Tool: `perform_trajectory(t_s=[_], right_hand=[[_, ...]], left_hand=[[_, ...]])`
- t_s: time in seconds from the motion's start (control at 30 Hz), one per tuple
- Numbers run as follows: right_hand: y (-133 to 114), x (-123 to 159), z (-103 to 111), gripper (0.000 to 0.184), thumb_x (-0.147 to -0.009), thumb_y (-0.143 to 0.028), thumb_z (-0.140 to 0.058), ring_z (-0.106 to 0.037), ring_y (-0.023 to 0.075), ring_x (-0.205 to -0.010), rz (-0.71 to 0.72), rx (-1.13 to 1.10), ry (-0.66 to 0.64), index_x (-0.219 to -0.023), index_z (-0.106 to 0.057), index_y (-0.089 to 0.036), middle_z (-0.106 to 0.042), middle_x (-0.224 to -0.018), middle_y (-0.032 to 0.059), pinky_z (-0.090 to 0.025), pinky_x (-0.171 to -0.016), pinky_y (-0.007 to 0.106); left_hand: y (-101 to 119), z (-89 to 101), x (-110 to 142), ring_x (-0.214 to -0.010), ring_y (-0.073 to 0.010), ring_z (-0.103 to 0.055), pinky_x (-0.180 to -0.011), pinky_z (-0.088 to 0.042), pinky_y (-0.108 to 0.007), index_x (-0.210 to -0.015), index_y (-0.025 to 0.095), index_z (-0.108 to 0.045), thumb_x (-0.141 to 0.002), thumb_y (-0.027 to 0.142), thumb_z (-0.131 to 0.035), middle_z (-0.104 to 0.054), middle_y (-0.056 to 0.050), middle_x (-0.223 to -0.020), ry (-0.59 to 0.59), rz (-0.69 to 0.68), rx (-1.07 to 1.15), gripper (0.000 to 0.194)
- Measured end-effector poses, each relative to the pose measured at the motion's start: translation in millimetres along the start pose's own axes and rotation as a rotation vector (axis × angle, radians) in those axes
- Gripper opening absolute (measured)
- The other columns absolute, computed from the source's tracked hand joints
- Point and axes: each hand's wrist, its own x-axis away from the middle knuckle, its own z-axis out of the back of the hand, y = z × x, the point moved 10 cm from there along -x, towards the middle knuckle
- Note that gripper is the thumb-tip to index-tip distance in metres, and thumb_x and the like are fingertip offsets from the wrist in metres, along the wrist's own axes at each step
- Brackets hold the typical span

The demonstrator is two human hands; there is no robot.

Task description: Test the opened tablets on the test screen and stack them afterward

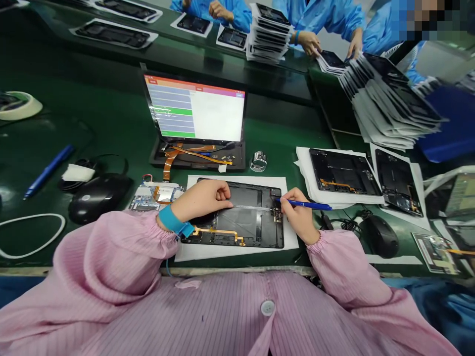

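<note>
An opened black tablet shell (256, 232) lies on a white sheet (237, 252) in front of me, with an orange flex cable (222, 231) along its near side. My left hand (202, 198) rests on the shell's left part, fingers curled and pinching the end of a thin clear strip (252, 207) that runs across the shell. My right hand (299, 217) grips a blue pen-like tool (309, 204), its tip touching a small component at the shell's right edge. A blue wrist strap (174, 222) circles my left wrist.
A lit tablet screen (196, 111) leans behind the shell. Black mice sit at left (98, 195) and right (378, 235). A blue pen (48, 170), a tape roll (18, 105), more opened shells (343, 173) and a leaning stack (389, 99) surround me. Other people in blue sleeves (308, 42) work opposite.
</note>
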Motion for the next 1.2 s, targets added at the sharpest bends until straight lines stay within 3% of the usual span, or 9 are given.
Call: perform_trajectory(t_s=[0.33,0.57,0.73,0.97,1.1,1.2], right_hand=[[3,-2,0,0.012,-0.085,-0.029,-0.052,-0.046,0.0109,-0.053,-0.004,-0.054,0.007,-0.078,-0.045,-0.021,-0.045,-0.059,-0.0056,-0.037,-0.054,0.024],[3,0,-2,0.012,-0.084,-0.026,-0.051,-0.045,0.0104,-0.053,0.006,-0.025,-0.017,-0.075,-0.045,-0.021,-0.045,-0.059,-0.0054,-0.036,-0.054,0.024],[3,0,5,0.012,-0.082,-0.025,-0.051,-0.042,0.0098,-0.051,-0.007,-0.015,0.044,-0.074,-0.045,-0.021,-0.043,-0.059,-0.0055,-0.034,-0.052,0.023],[4,2,-1,0.013,-0.083,-0.025,-0.050,-0.044,0.0104,-0.050,0.001,-0.028,0.000,-0.072,-0.044,-0.021,-0.044,-0.057,-0.0059,-0.036,-0.053,0.024],[-11,0,13,0.010,-0.085,-0.028,-0.047,-0.048,0.0119,-0.053,0.081,0.094,0.076,-0.077,-0.046,-0.021,-0.048,-0.060,-0.0043,-0.038,-0.055,0.024],[-33,-20,21,0.009,-0.084,-0.028,-0.047,-0.051,0.0135,-0.059,0.192,0.433,0.098,-0.078,-0.049,-0.021,-0.054,-0.064,-0.0019,-0.036,-0.057,0.025]], left_hand=[[4,11.2,6,-0.061,-0.0114,-0.053,-0.054,-0.036,-0.022,-0.074,0.019,-0.060,-0.071,0.042,-0.061,-0.061,0.002,-0.069,0.047,-0.023,-0.067,0.023],[-3,7.1,10,-0.061,-0.0123,-0.055,-0.055,-0.038,-0.022,-0.073,0.019,-0.059,-0.069,0.045,-0.061,-0.062,0.001,-0.070,-0.045,-0.002,-0.032,0.026],[-9,6.2,10,-0.057,-0.0119,-0.053,-0.051,-0.034,-0.022,-0.077,0.020,-0.062,-0.065,0.047,-0.062,-0.062,0.002,-0.068,-0.088,0.021,-0.081,0.029],[-3,3.4,13,-0.055,-0.0108,-0.052,-0.050,-0.035,-0.020,-0.068,0.020,-0.063,-0.067,0.044,-0.060,-0.059,0.002,-0.061,-0.158,-0.020,-0.071,0.024],[-15,-1.1,20,-0.046,-0.0102,-0.053,-0.046,-0.037,-0.021,-0.076,0.020,-0.064,-0.068,0.048,-0.058,-0.066,-0.001,-0.069,-0.271,0.095,0.112,0.030],[-15,5.6,23,-0.045,-0.0097,-0.052,-0.045,-0.036,-0.020,-0.079,0.020,-0.066,-0.068,0.046,-0.057,-0.068,0.000,-0.069,-0.278,0.085,0.143,0.029]])
